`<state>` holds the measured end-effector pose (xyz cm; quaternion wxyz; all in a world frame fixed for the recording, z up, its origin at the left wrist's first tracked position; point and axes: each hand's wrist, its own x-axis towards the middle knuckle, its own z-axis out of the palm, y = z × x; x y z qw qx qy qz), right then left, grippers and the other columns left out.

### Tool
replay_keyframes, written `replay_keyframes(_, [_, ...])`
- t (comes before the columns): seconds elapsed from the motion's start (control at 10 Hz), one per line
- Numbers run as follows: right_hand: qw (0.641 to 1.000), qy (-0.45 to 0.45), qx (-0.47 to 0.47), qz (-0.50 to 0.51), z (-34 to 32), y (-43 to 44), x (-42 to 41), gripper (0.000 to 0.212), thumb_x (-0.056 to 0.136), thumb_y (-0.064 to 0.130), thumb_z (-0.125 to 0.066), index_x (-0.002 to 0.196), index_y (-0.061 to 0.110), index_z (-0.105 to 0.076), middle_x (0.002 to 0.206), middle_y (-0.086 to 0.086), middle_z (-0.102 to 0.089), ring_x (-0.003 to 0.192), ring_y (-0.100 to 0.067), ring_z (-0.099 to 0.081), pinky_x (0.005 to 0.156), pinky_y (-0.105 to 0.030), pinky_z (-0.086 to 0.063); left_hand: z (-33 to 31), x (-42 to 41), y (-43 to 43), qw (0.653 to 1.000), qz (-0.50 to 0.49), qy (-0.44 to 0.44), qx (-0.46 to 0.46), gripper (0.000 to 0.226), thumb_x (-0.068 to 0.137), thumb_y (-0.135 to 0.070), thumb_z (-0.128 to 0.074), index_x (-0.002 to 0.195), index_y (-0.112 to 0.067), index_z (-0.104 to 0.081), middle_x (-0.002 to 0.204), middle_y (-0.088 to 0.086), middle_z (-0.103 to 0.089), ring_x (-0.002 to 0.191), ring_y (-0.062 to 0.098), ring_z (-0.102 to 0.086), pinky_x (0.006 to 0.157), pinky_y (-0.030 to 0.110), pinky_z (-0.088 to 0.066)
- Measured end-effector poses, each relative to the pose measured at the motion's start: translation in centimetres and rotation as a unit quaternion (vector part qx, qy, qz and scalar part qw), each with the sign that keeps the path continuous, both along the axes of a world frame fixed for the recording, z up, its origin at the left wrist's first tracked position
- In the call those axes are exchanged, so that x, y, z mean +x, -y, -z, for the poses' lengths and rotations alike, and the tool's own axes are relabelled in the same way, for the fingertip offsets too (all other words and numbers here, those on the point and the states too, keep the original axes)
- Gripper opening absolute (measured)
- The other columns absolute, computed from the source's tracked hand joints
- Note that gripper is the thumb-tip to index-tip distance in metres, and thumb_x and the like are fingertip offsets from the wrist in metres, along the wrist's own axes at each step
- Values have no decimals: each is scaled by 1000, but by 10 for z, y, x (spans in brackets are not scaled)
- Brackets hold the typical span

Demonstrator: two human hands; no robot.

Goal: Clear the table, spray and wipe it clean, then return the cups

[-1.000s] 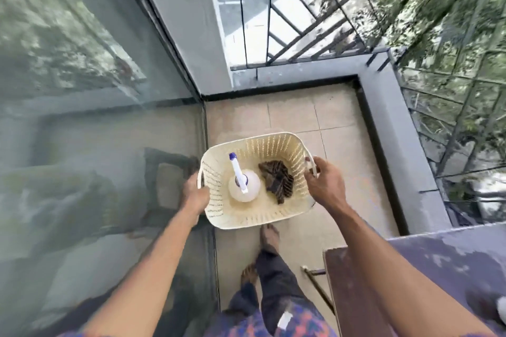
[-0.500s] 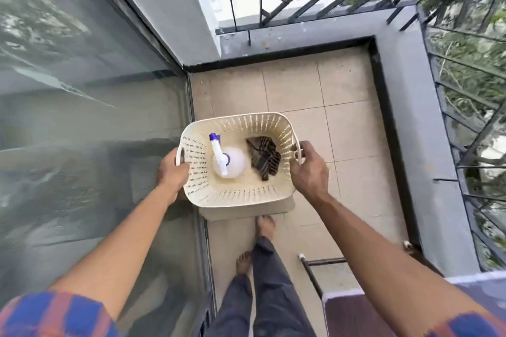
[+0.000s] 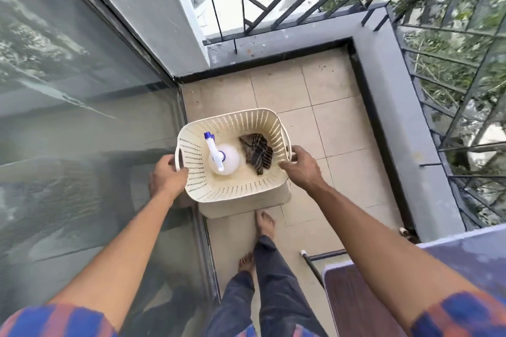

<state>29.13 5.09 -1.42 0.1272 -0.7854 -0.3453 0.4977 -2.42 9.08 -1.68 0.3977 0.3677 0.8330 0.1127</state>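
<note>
Outward of the left hand [image 3: 167, 175] stands the tall grey-framed glass sliding door [image 3: 82, 117], so I read little elbow room on that side. The left hand's fingers are curled round the left handle of the cream perforated plastic basket [image 3: 238, 195], which sits low over the beige tiled floor [image 3: 336, 128]; I cannot tell whether it rests there or hangs just above. Between the hands, inside the basket, the white plastic spray bottle with a blue-tipped nozzle [image 3: 226, 160] stands nearer the left hand and the dark striped folded cloth [image 3: 257, 152] lies nearer the right. The right hand [image 3: 301, 165] lies against the right handle with its thumb along the rim; I cannot tell whether it grips or merely touches.

I judge that no spraying or wiping is under way, since both tools sit in the basket; whether that step is ahead or done I cannot say; no cups show, so their return looks outstanding.

Beyond the right hand the floor runs open to the grey concrete parapet [image 3: 397, 117] and the black metal railing [image 3: 451, 85]. Behind the right forearm the worn grey-purple table top [image 3: 471, 249] shows only a corner; its edge and thin metal leg [image 3: 315, 262] stand near the person's bare feet [image 3: 264, 224], so I would turn carefully in that gap.
</note>
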Motion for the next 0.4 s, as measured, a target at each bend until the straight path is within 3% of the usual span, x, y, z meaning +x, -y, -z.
replay_keyframes(0.1, [999,8,21,27,-22,18,-2,43,90,33,-69,132,30,-60,123,1,-68,110,-22,-65,100,-42,-51,-30,6,9,993,26,-45,106,22,86,-24,-67,109,-27,-68,112,-1,-74,101,24,-70,95,38,-54])
replay_keyframes(0.2, [996,12,65,66,-53,51,-1,35,89,36,-69,123,30,-67,116,3,-69,107,-20,-67,99,-43,-52,-62,22,24,975,66,-30,210,28,87,-25,-60,115,-24,-67,113,3,-70,104,26,-67,93,45,-54])
replay_keyframes(0.3, [986,32,121,112,-91,94,5,28,89,34,-69,117,32,-70,113,6,-69,103,-16,-67,95,-38,-53,-91,55,46,925,183,-38,330,31,85,-17,-58,115,-18,-67,115,8,-63,105,31,-61,90,51,-53])
replay_keyframes(0.4, [971,42,177,156,-120,151,11,21,88,32,-69,109,34,-71,104,13,-70,94,-10,-68,92,-38,-55,-109,101,85,861,299,14,410,29,85,-8,-64,114,-13,-69,114,12,-62,106,29,-57,88,52,-54])
